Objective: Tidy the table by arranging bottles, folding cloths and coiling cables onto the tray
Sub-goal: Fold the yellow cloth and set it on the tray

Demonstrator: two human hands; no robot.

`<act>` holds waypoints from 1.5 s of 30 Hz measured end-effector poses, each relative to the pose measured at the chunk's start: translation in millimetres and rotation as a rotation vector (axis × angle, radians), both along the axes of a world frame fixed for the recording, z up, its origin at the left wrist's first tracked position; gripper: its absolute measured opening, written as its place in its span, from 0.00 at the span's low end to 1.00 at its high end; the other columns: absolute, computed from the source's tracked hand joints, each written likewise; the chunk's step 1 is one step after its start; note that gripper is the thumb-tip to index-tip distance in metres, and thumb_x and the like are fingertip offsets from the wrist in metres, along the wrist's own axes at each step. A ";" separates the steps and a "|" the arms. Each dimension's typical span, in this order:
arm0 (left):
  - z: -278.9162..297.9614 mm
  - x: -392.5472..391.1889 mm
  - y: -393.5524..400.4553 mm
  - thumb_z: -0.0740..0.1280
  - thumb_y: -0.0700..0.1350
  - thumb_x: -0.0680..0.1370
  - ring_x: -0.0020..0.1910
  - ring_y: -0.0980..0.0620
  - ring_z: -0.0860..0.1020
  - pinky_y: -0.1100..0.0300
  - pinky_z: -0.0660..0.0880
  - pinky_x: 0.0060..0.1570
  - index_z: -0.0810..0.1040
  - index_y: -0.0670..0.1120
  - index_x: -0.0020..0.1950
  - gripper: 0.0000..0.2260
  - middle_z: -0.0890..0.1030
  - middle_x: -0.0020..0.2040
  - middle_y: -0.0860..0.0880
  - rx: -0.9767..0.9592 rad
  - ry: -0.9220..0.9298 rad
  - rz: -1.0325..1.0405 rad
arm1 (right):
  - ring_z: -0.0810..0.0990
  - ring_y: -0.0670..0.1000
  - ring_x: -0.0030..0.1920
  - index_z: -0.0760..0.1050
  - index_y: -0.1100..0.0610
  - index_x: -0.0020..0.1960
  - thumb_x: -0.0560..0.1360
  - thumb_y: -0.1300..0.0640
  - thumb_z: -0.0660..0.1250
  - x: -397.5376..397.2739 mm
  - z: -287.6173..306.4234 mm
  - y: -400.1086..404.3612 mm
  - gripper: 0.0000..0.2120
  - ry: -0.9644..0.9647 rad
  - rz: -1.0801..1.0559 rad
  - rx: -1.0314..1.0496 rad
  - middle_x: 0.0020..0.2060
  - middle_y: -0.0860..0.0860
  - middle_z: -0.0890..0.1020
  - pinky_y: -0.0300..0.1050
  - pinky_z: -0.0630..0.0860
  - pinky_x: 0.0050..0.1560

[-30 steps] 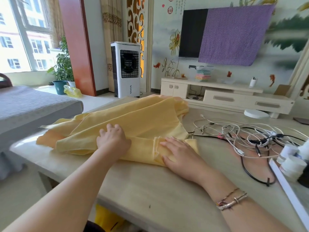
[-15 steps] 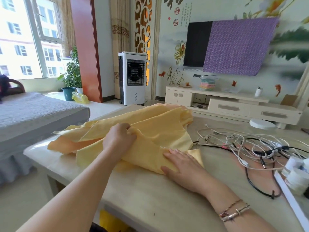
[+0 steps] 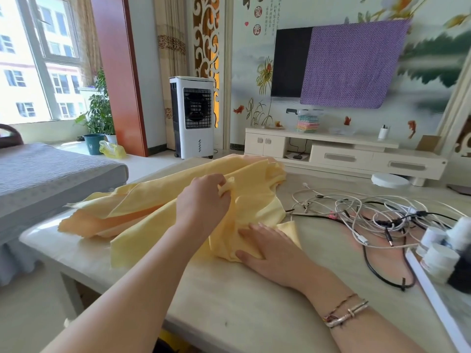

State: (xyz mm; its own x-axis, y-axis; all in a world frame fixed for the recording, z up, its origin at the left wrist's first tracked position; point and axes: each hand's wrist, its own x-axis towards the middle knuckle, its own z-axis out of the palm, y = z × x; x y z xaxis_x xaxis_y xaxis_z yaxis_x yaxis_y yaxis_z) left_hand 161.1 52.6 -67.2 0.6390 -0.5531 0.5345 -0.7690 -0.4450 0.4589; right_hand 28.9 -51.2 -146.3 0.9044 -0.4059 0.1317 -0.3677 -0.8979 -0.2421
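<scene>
The left hand (image 3: 204,200) pinches a fold of the yellow cloth (image 3: 158,200), which sprawls toward the table's (image 3: 229,301) left edge. The right hand (image 3: 267,245) lies flat, pressing the cloth's near corner. Lifting further could drag fabric over that edge or snag the tangled cables (image 3: 369,215) alongside. The tray (image 3: 433,296) and bottles (image 3: 441,256) at the right edge are cut off.

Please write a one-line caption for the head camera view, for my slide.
Left hand grips a fold of the yellow cloth while the right hand presses it flat, beside tangled cables.
</scene>
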 end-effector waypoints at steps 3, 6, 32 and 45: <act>5.4 4.1 -4.6 0.66 0.46 0.75 0.40 0.48 0.78 0.54 0.79 0.40 0.78 0.50 0.53 0.08 0.80 0.43 0.50 -0.075 0.335 -0.089 | 0.48 0.47 0.77 0.56 0.39 0.75 0.77 0.34 0.53 -0.4 0.7 0.3 0.28 0.006 0.001 0.005 0.77 0.46 0.55 0.48 0.46 0.76; 8.8 5.0 -6.9 0.69 0.43 0.76 0.40 0.50 0.79 0.57 0.80 0.39 0.76 0.46 0.57 0.11 0.80 0.44 0.47 -0.258 0.876 -0.219 | 0.50 0.48 0.77 0.57 0.39 0.74 0.77 0.35 0.54 -1.4 2.9 3.0 0.27 -0.001 0.020 -0.022 0.77 0.46 0.57 0.48 0.47 0.76; -67.2 -17.7 -27.8 0.47 0.63 0.80 0.77 0.53 0.38 0.53 0.41 0.76 0.49 0.55 0.79 0.29 0.44 0.78 0.57 0.523 0.186 -0.564 | 0.71 0.48 0.26 0.67 0.55 0.57 0.73 0.62 0.64 -37.6 44.7 -47.6 0.14 -0.223 -0.456 0.619 0.38 0.53 0.76 0.38 0.62 0.24; -73.1 -38.3 -40.1 0.42 0.65 0.80 0.77 0.50 0.38 0.47 0.39 0.75 0.43 0.58 0.78 0.28 0.42 0.79 0.55 0.715 -0.003 -0.497 | 0.67 0.47 0.26 0.68 0.53 0.34 0.77 0.40 0.61 -50.1 41.5 -52.6 0.20 0.042 -0.503 0.346 0.28 0.49 0.71 0.41 0.60 0.28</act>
